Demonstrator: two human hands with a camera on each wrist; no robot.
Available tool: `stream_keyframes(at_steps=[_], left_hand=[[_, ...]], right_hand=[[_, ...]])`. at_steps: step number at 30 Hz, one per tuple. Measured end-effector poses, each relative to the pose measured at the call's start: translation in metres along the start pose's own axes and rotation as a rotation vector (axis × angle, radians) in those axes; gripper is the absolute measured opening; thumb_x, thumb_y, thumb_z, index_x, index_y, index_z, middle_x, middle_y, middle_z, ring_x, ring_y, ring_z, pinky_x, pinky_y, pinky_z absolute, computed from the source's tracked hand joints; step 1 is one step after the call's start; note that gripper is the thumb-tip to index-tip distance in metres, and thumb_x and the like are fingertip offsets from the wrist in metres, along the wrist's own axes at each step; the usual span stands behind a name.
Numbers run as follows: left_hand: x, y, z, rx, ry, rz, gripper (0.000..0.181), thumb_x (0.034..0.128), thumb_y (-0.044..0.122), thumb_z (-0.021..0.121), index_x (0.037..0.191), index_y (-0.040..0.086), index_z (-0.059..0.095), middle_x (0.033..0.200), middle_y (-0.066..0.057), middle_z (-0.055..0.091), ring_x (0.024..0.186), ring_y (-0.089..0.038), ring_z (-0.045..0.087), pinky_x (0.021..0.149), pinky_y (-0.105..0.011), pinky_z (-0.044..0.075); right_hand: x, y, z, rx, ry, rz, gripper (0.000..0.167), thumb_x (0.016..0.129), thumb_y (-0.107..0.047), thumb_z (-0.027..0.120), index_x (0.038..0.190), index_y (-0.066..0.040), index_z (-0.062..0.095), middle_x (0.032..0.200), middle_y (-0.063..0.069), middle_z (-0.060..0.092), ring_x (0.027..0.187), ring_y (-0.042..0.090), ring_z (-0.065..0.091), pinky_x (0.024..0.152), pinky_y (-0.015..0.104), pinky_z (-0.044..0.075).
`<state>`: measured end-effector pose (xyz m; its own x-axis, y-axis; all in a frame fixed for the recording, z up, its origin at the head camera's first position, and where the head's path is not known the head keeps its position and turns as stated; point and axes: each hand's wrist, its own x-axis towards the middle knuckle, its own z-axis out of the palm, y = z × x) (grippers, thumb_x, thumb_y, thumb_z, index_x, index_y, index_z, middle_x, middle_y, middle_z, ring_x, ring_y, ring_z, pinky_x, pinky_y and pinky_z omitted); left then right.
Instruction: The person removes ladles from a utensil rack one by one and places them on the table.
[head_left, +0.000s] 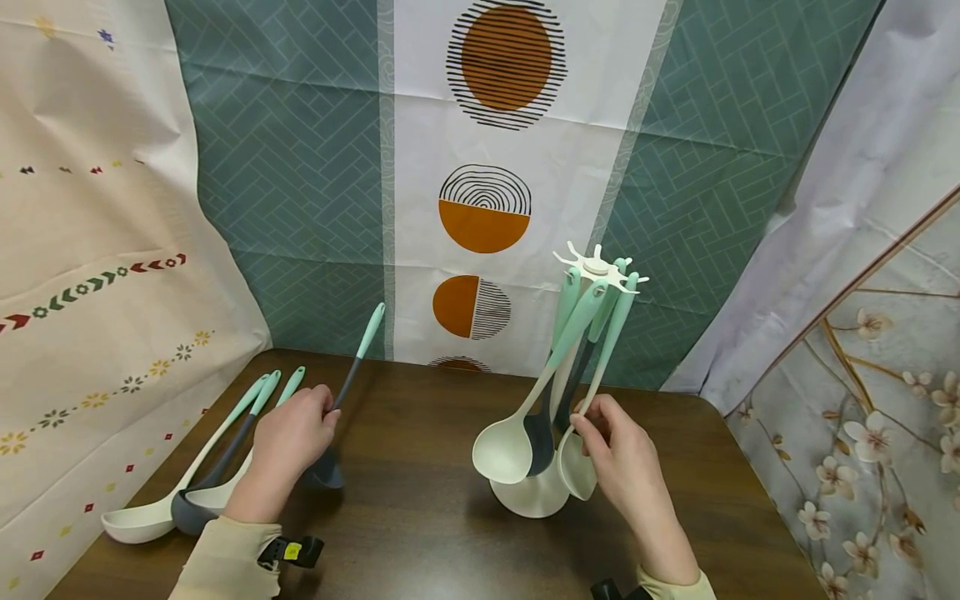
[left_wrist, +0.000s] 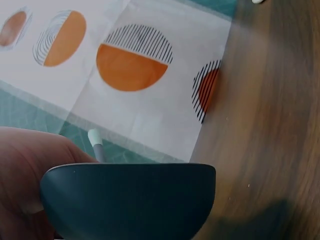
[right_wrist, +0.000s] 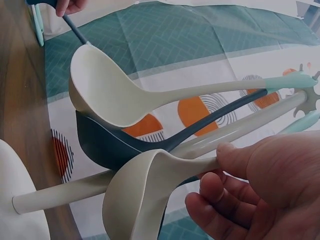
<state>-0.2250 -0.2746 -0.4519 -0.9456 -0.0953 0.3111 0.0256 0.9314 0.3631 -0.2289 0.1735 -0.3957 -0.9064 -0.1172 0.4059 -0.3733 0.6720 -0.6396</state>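
Note:
My left hand (head_left: 296, 433) grips a dark ladle with a mint handle (head_left: 370, 331), held upright above the table; its dark bowl (left_wrist: 130, 200) fills the bottom of the left wrist view. With thumb and fingers my right hand (head_left: 622, 467) pinches the stem of a cream ladle (head_left: 576, 467) near its bowl, the mint handle up at the rack's hooks. The white rack (head_left: 596, 267) also carries another cream ladle (head_left: 502, 450) and a dark ladle (right_wrist: 100, 142) beside it. The right wrist view shows my right hand (right_wrist: 250, 195) at the cream stem.
At the table's left lie a cream ladle (head_left: 138, 523), a dark ladle (head_left: 187, 510) and another light utensil (head_left: 213, 497), mint handles pointing away. The rack's round white base (head_left: 531, 500) stands on the brown table (head_left: 420, 533). Patterned cloths (head_left: 292, 167) hang behind and at both sides.

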Motion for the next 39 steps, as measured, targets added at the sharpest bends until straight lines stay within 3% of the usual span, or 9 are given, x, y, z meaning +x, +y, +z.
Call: stream_keyframes(at_steps=[12, 20, 30, 39], left_hand=[[0.000, -0.026, -0.003, 0.038, -0.133, -0.086, 0.020, 0.1013, 0.015, 0.076, 0.089, 0.009, 0.062, 0.076, -0.004, 0.062, 0.063, -0.024, 0.057, 0.056, -0.046, 0.046], [0.001, -0.038, -0.008, 0.048, -0.196, -0.116, 0.017, 0.1022, 0.017, 0.075, 0.093, 0.008, 0.065, 0.081, -0.006, 0.065, 0.068, -0.026, 0.060, 0.059, -0.049, 0.049], [-0.002, -0.052, -0.014, 0.045, -0.229, -0.131, 0.015, 0.1020, 0.020, 0.073, 0.094, 0.008, 0.068, 0.082, -0.005, 0.066, 0.071, -0.026, 0.059, 0.060, -0.047, 0.047], [-0.005, -0.061, -0.018, 0.041, -0.305, -0.146, 0.023, 0.1037, 0.018, 0.070, 0.083, 0.009, 0.064, 0.074, -0.003, 0.059, 0.067, -0.024, 0.055, 0.061, -0.043, 0.044]], right_hand=[[-0.001, -0.001, -0.001, -0.002, -0.001, 0.004, 0.007, 0.109, -0.021, 0.073, 0.108, -0.019, 0.067, 0.073, -0.006, 0.060, 0.068, 0.016, 0.058, 0.064, 0.034, 0.043], [-0.001, -0.001, -0.001, 0.001, -0.007, 0.015, 0.006, 0.110, -0.022, 0.073, 0.109, -0.018, 0.067, 0.074, -0.004, 0.060, 0.068, 0.018, 0.059, 0.063, 0.034, 0.043], [-0.001, 0.000, 0.000, 0.001, -0.014, 0.032, 0.007, 0.110, -0.022, 0.072, 0.110, -0.018, 0.067, 0.074, -0.005, 0.061, 0.068, 0.015, 0.057, 0.065, 0.035, 0.043], [-0.001, -0.001, 0.000, 0.008, -0.018, 0.031, 0.006, 0.110, -0.023, 0.072, 0.112, -0.019, 0.067, 0.075, 0.000, 0.063, 0.067, 0.014, 0.057, 0.065, 0.035, 0.043]])
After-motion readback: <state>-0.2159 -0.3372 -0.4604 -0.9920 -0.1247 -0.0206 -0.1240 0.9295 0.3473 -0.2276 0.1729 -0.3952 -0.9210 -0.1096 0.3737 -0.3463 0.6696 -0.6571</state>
